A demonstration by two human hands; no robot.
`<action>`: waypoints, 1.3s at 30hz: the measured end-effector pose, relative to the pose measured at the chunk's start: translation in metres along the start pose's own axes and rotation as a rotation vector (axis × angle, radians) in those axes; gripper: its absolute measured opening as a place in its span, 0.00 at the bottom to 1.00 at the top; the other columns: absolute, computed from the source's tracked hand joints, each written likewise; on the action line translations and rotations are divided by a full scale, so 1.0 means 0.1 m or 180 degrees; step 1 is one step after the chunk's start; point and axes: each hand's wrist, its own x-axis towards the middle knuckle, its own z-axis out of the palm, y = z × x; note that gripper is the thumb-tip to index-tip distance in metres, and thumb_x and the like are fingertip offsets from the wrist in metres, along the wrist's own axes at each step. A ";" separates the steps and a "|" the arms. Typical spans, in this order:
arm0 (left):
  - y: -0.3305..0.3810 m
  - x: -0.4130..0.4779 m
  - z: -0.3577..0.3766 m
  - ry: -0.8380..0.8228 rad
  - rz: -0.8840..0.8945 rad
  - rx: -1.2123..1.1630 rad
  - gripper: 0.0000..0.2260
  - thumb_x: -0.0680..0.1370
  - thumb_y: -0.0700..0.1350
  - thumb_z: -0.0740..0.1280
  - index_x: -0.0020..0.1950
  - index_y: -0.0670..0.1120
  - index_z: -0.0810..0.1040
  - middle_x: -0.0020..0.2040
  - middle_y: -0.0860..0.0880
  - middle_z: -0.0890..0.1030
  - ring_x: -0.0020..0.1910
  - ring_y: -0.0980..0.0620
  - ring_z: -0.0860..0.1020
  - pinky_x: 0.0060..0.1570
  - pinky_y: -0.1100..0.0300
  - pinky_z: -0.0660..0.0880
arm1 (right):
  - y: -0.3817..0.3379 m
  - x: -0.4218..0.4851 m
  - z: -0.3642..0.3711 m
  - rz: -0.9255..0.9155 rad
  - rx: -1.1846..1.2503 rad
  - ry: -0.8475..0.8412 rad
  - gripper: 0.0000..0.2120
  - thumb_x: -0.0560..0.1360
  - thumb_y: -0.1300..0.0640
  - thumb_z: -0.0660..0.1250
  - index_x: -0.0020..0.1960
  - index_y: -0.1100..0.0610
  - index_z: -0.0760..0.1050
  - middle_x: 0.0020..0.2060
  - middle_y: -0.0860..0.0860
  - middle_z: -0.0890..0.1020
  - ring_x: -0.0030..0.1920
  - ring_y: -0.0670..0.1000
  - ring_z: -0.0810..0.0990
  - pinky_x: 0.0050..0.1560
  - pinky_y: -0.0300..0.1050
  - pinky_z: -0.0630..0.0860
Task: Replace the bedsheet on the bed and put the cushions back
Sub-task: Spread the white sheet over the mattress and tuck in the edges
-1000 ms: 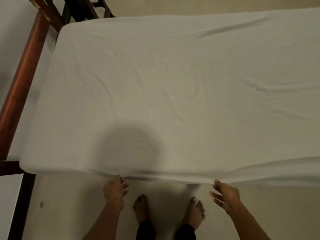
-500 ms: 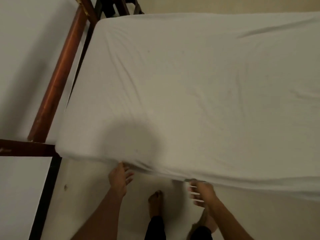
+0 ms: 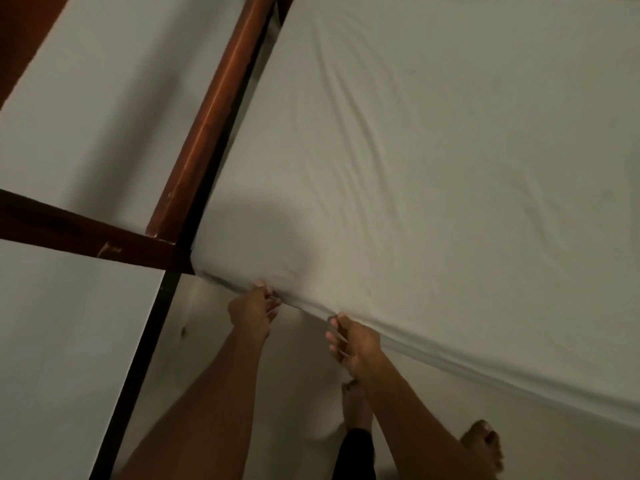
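Together, left hand (image 3: 251, 311) and right hand (image 3: 353, 344) pinch bedsheet (image 3: 433, 168) edge.

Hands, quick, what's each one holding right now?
Left hand: pinching the bedsheet edge near its corner.
Right hand: at the bedsheet edge; grip cannot be told.

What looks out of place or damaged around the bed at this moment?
The bedsheet is creased toward the near corner, where the left hand and right hand hold its edge. The wooden bed frame has pale scuffs near its joint.
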 end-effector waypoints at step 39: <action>-2.45 -1.99 1.72 -0.0930 -0.0786 0.1229 0.09 0.83 0.40 0.63 0.44 0.44 0.79 0.44 0.47 0.83 0.36 0.47 0.82 0.34 0.58 0.76 | -0.35 -0.13 -3.94 -0.0138 0.0813 0.1498 0.09 0.76 0.58 0.75 0.49 0.64 0.79 0.45 0.55 0.86 0.41 0.58 0.84 0.37 0.47 0.77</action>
